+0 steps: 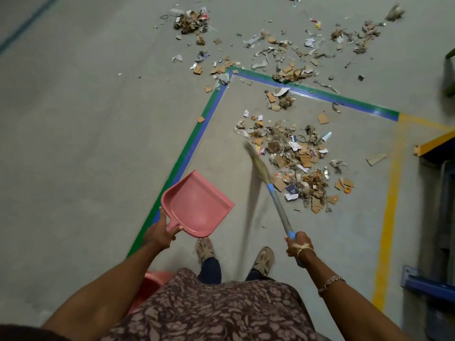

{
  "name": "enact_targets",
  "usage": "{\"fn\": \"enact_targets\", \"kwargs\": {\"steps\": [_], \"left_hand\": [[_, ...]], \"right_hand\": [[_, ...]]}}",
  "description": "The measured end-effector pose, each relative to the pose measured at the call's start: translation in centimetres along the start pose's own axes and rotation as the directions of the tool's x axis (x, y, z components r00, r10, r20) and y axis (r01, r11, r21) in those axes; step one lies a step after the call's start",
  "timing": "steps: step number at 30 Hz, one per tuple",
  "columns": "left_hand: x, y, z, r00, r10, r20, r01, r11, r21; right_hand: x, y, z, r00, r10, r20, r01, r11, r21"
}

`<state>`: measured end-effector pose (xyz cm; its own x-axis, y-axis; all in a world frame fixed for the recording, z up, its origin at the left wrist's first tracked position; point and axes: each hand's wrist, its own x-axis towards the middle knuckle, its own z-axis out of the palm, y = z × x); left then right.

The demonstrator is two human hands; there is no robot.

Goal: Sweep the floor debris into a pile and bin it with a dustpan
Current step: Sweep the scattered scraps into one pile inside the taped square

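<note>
head view: left hand (pixel 161 234) grips dustpan (pixel 197 204) handle; right hand (pixel 298 244) grips broom (pixel 269 178) (bristles blurred); pile (pixel 293 158) beyond it

The dustpan (pixel 197 205) is salmon pink. The broom (pixel 279 207) has a grey handle with light blue ends and straw-coloured bristles. On the grey floor (pixel 73 119), floor tape (pixel 192 148) runs green beside blue, and a painted line (pixel 391 193) is yellow. The debris (pixel 295 153) is mostly brown and white. The garment (pixel 209 311) is dark brown with a pale leafy print.
</note>
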<state>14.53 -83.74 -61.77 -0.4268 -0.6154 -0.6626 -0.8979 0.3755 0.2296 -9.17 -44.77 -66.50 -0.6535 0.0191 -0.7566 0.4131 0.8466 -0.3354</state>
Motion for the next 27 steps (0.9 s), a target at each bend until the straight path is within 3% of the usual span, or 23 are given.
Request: {"fn": "enact_targets", "kwargs": {"steps": [2, 5, 14, 19, 22, 27], "left_hand": [[-1.0, 1.3, 1.2, 0.999, -0.007, -0.052, 0.008, 1.000, 0.030], [-2.7, 4.1, 3.2, 0.995, -0.043, -0.090, 0.049, 0.997, 0.063], [-6.7, 10.4, 7.9, 0.993, -0.112, -0.046, 0.116, 0.989, 0.089], [-7.3, 10.3, 8.8, 0.990, -0.122, 0.064, 0.112, 0.982, 0.153], [-7.8, 10.0, 9.0, 0.984, -0.154, 0.093, 0.145, 0.985, 0.097], [-7.5, 9.3, 9.1, 0.979, -0.184, 0.082, 0.181, 0.982, 0.043]], "right_hand": [[0.6, 1.3, -3.2, 0.999, 0.050, 0.002, -0.050, 0.990, 0.133], [0.8, 4.3, -7.8, 0.999, 0.035, -0.007, -0.033, 0.981, 0.190], [-2.3, 17.3, -14.1, 0.993, -0.092, 0.073, 0.088, 0.994, 0.058], [-0.8, 19.0, -14.0, 0.964, -0.185, 0.188, 0.226, 0.947, -0.227], [0.2, 19.2, -13.8, 0.952, -0.147, 0.269, 0.240, 0.902, -0.359], [1.6, 17.7, -14.0, 0.976, -0.095, 0.195, 0.180, 0.859, -0.479]]}}
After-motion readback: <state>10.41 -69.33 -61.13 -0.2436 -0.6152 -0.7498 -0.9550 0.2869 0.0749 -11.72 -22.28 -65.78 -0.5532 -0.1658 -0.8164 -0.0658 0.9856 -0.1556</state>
